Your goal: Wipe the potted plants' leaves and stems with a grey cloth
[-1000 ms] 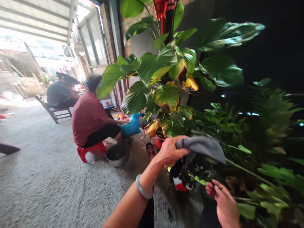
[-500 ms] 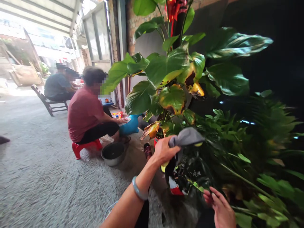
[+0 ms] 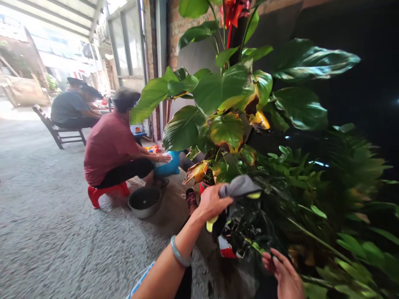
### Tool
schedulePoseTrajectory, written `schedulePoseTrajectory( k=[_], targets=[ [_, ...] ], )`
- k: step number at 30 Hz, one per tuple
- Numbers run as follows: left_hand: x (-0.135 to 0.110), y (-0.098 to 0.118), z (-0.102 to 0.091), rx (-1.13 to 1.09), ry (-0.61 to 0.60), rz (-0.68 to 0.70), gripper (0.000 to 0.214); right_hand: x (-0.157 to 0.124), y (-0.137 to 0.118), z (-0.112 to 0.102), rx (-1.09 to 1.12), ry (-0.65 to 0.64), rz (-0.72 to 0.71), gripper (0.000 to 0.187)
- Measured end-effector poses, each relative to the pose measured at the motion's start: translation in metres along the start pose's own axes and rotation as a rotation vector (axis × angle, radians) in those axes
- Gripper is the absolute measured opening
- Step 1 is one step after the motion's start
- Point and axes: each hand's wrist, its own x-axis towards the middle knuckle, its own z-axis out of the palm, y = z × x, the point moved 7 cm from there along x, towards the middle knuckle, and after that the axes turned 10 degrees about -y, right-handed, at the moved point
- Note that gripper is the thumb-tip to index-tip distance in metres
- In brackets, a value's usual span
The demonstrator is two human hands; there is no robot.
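My left hand (image 3: 212, 203), with a pale bangle on its wrist, is closed around a grey cloth (image 3: 239, 186) with yellow-green patches. The cloth lies over dark foliage low in front of me, and black fabric hangs below the hand. Lower right, my right hand (image 3: 285, 270) pinches a thin stem with small green leaves (image 3: 256, 246); its fingertips are close together. A red-and-white pot (image 3: 228, 251) shows partly under this foliage. Just beyond my hands stands a tall plant with broad green leaves (image 3: 222, 89), some yellowed and browned at the edges.
To the left, a person in a red shirt (image 3: 107, 143) sits on a red stool (image 3: 107, 192), hands at a blue object (image 3: 168, 163). A grey basin (image 3: 145, 202) stands on the concrete floor. Another person sits on a wooden chair (image 3: 59, 128) farther back. Dense greenery (image 3: 358, 249) fills the right.
The view has shifted slightly, moving the seated people and basin left. My left hand and the cloth sit slightly farther left and lower. Both hands keep their holds.
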Motion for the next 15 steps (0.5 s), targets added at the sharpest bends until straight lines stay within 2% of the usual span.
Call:
schedulePoseTrajectory(
  k=[2, 3, 5, 7, 9, 10, 11, 13, 15],
  targets=[
    [0.010, 0.022, -0.022, -0.096, 0.160, 0.104, 0.042, 0.003, 0.001, 0.002, -0.005, -0.056, 0.012, 0.045],
    [0.016, 0.030, -0.027, -0.111, 0.208, 0.140, 0.045, 0.004, 0.002, 0.004, -0.011, -0.074, 0.014, 0.045],
    [0.026, 0.034, -0.021, -0.048, 0.218, 0.162, 0.050, 0.005, 0.002, 0.005, -0.015, -0.077, 0.007, 0.044],
    [0.032, 0.020, 0.007, 0.123, 0.066, 0.109, 0.046, 0.004, 0.001, 0.004, -0.018, -0.050, 0.007, 0.043],
    [0.026, -0.007, 0.041, 0.290, -0.190, 0.003, 0.035, 0.002, 0.001, 0.001, -0.033, -0.023, 0.026, 0.042],
    [0.019, -0.021, 0.053, 0.315, -0.283, -0.048, 0.029, 0.001, 0.001, 0.000, -0.041, -0.018, 0.043, 0.042],
    [0.012, -0.031, 0.059, 0.296, -0.324, -0.092, 0.026, 0.000, 0.001, -0.002, -0.045, -0.016, 0.059, 0.042],
    [0.002, -0.038, 0.051, 0.186, -0.269, -0.132, 0.028, -0.001, 0.000, -0.004, -0.039, -0.018, 0.074, 0.042],
    [0.001, -0.025, 0.026, 0.048, -0.093, -0.090, 0.036, -0.001, -0.001, -0.004, -0.028, -0.035, 0.062, 0.042]
  ],
)
